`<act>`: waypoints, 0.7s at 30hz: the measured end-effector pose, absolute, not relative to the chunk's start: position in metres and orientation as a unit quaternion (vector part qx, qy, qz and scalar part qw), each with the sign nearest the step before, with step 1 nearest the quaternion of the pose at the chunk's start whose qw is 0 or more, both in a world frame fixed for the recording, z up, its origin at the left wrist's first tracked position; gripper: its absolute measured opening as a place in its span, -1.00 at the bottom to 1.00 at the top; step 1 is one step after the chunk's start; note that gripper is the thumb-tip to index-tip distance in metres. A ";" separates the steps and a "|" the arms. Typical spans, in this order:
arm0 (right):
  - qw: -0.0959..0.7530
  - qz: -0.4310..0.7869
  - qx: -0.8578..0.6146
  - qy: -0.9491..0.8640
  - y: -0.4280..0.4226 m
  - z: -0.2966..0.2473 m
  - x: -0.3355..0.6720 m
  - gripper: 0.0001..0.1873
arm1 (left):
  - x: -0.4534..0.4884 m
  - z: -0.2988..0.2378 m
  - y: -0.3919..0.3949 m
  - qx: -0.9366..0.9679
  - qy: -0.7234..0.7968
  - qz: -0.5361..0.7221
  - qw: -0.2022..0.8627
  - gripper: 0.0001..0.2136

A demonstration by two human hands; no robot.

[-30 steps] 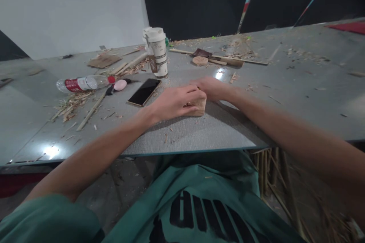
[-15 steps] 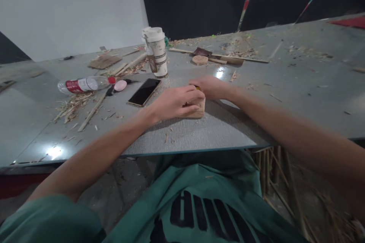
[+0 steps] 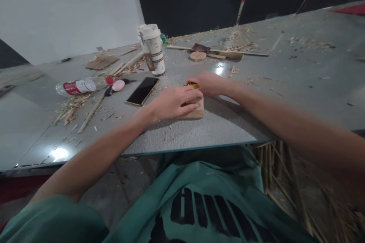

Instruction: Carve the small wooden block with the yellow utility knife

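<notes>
On the near part of the grey table stands a pale wooden block [image 3: 196, 113]. My left hand [image 3: 173, 101] is closed over it, fingers curled across its top and near side. My right hand [image 3: 207, 83] is at the block's far side, its fingers curled around a small yellow thing [image 3: 193, 85] that shows just above the left knuckles. Most of that yellow thing is hidden by the hands, so its kind is unclear.
A dark phone [image 3: 142, 91] lies left of my hands, with a lidded white cup [image 3: 154, 49] behind it. Farther left is a plastic bottle [image 3: 82, 85] beside a pink oval object [image 3: 118, 85]. A round wooden disc [image 3: 198, 56], sticks and wood shavings lie about the table.
The view has shifted slightly. More of the yellow thing shows between my hands now. My left hand stays on the block.
</notes>
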State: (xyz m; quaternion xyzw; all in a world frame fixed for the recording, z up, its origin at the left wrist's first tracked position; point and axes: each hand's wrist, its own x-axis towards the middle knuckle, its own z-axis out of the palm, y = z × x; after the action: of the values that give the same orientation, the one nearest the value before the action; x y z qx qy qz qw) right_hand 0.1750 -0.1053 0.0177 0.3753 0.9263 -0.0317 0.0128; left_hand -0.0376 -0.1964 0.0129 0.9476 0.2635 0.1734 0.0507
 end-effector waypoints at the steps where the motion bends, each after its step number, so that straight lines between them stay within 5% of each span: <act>1: 0.008 -0.032 0.378 0.925 -0.105 0.017 0.175 -0.63 | -0.037 0.013 -0.197 0.950 0.259 0.163 0.059 -0.70; 21: -0.025 -0.041 0.363 0.930 -0.099 0.011 0.176 -0.71 | -0.035 0.015 -0.199 0.956 0.260 0.120 0.065 -0.66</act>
State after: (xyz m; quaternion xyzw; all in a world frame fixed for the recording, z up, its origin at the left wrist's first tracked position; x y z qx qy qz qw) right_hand 0.1755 -0.0988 0.0107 0.3633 0.9305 -0.0407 -0.0252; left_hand -0.0347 -0.1990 0.0154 0.9558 0.2605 0.1201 0.0647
